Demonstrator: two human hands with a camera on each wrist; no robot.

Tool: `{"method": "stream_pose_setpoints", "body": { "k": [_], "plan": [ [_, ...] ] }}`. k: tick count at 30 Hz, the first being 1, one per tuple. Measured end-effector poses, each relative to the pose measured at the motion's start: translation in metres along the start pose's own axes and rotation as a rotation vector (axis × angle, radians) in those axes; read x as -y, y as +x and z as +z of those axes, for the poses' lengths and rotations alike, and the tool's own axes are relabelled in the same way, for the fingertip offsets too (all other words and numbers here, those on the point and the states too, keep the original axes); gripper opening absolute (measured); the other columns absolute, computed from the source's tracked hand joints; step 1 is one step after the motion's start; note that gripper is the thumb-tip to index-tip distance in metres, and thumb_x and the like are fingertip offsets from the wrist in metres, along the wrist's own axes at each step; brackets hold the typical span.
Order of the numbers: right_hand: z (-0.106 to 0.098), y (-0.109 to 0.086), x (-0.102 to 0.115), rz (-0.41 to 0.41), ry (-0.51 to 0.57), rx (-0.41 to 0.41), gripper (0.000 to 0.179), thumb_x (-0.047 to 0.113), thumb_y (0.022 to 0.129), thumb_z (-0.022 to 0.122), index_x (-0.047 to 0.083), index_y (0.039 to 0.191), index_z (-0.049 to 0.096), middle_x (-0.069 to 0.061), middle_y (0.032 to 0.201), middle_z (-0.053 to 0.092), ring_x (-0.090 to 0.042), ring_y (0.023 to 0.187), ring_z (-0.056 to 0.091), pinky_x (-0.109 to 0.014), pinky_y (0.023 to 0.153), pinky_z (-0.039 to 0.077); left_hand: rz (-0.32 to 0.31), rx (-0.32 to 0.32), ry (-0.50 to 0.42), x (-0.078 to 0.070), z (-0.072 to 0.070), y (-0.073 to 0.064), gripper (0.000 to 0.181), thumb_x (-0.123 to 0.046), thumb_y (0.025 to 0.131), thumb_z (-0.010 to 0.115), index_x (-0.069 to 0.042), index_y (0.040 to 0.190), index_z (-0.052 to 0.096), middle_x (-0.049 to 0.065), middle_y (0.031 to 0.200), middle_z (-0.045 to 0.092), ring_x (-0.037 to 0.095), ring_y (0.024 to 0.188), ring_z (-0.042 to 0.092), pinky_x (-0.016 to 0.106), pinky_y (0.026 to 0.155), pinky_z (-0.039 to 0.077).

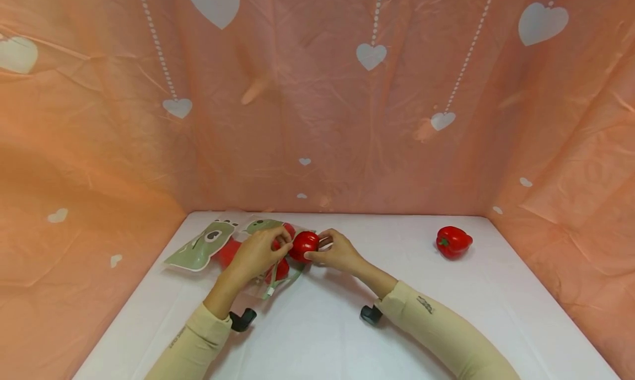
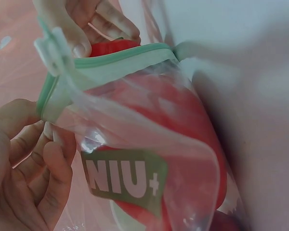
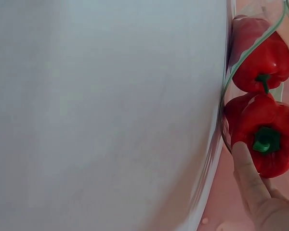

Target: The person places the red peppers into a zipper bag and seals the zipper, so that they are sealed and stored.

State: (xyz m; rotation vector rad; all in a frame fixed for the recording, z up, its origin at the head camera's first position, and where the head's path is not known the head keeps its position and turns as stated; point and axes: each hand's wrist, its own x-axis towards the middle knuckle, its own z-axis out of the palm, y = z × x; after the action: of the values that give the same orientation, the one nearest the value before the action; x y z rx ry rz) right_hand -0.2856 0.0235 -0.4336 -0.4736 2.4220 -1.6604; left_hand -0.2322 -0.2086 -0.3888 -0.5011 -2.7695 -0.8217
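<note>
Right hand (image 1: 339, 253) pinches pepper (image 1: 304, 246), left hand (image 1: 260, 252) pinches bag rim (image 2: 119, 56); pepper likely light, slick, best gripped round sides.

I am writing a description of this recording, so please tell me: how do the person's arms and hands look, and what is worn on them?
The left sleeve and right sleeve are pale yellow, ending short of the wrists, each with a small, unreadable dark marking. The left hand and right hand are gloveless. A black piece shows beside each sleeve.
</note>
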Motion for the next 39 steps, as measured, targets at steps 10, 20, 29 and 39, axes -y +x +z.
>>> {"method": "stream_pose_setpoints", "body": {
  "k": [10, 20, 29, 39],
  "plan": [
    [0.009, 0.006, -0.002, 0.028, 0.065, 0.019, 0.056, 0.014, 0.087, 0.089, -0.010, 0.128, 0.059, -0.022, 0.114, 0.070, -0.025, 0.089, 0.075, -0.038, 0.076, 0.065, -0.007, 0.009, 0.007, 0.000, 0.000, 0.000, 0.009, -0.019, 0.098, 0.079, -0.016, 0.104, 0.072, -0.006, 0.089, 0.073, 0.011, 0.072, 0.059, 0.032, 0.065, 0.052],
    [0.016, 0.007, -0.002, 0.133, 0.217, 0.025, 0.056, 0.008, 0.090, 0.086, -0.012, 0.132, 0.055, -0.025, 0.118, 0.067, -0.031, 0.089, 0.078, -0.041, 0.080, 0.065, -0.002, 0.011, 0.008, 0.000, 0.001, 0.001, 0.009, -0.020, 0.099, 0.078, -0.016, 0.105, 0.073, -0.007, 0.088, 0.072, 0.010, 0.072, 0.059, 0.032, 0.066, 0.052],
    [0.014, 0.006, -0.006, 0.080, 0.035, 0.039, 0.056, 0.009, 0.087, 0.087, -0.009, 0.132, 0.060, -0.021, 0.117, 0.072, -0.028, 0.099, 0.074, -0.037, 0.086, 0.063, 0.003, 0.016, -0.011, 0.000, 0.000, 0.000, 0.009, -0.020, 0.099, 0.079, -0.017, 0.105, 0.072, -0.009, 0.087, 0.072, 0.012, 0.075, 0.061, 0.034, 0.068, 0.053],
    [0.016, 0.006, -0.006, 0.059, -0.016, 0.015, 0.050, 0.008, 0.087, 0.088, -0.007, 0.126, 0.061, -0.017, 0.105, 0.074, -0.021, 0.086, 0.072, -0.030, 0.077, 0.059, -0.003, 0.017, -0.014, 0.002, 0.001, 0.001, 0.008, -0.018, 0.099, 0.078, -0.016, 0.105, 0.072, -0.008, 0.085, 0.072, 0.011, 0.072, 0.059, 0.033, 0.065, 0.050]
  ]
}}
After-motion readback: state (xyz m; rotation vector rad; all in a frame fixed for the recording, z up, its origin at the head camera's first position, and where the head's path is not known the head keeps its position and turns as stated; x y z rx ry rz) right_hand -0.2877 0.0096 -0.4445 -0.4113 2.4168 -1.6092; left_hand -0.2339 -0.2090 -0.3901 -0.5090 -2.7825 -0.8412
